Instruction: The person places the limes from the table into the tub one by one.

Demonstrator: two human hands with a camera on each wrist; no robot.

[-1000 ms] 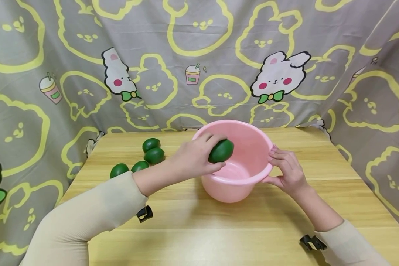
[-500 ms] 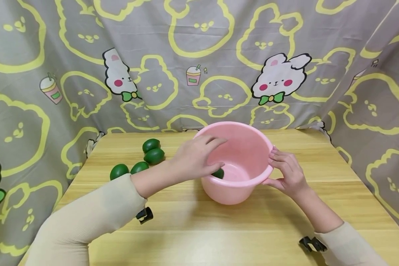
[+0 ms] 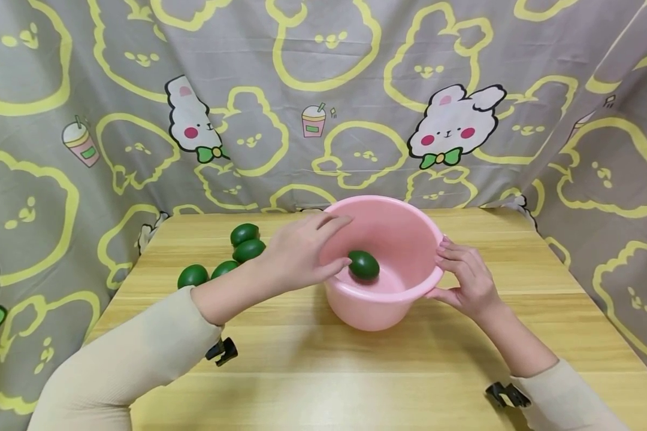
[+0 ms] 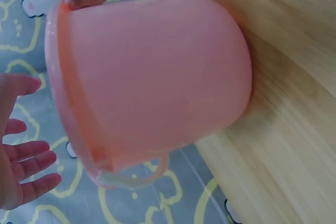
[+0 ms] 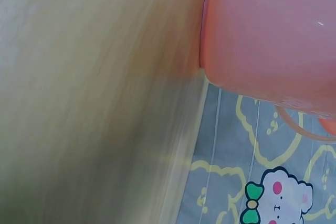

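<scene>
A pink plastic bucket (image 3: 377, 311) stands on the table, its open top facing up. Inside, on its bottom, lies one smooth dark green oval fruit (image 3: 363, 266). My left hand (image 3: 302, 248) hovers over the bucket's left rim with fingers spread and nothing in them; the left wrist view shows these fingers (image 4: 32, 166) apart from the bucket wall. On the opposite side, my right hand (image 3: 466, 275) grips the rim between thumb and fingers. The right wrist view holds only the bucket's side (image 5: 273, 30), with the hand itself out of sight.
Several more green fruits (image 3: 193, 276) lie on the wooden table (image 3: 388, 383) to the left, partly behind my left forearm. A patterned grey curtain (image 3: 302, 167) hangs behind the table and along both sides. The bucket has a looped handle (image 4: 139, 179).
My left hand let go of the green fruit, which dropped into the bucket and now shows farther inside. The hand has since drawn back slightly left. My right hand stays on the rim.
</scene>
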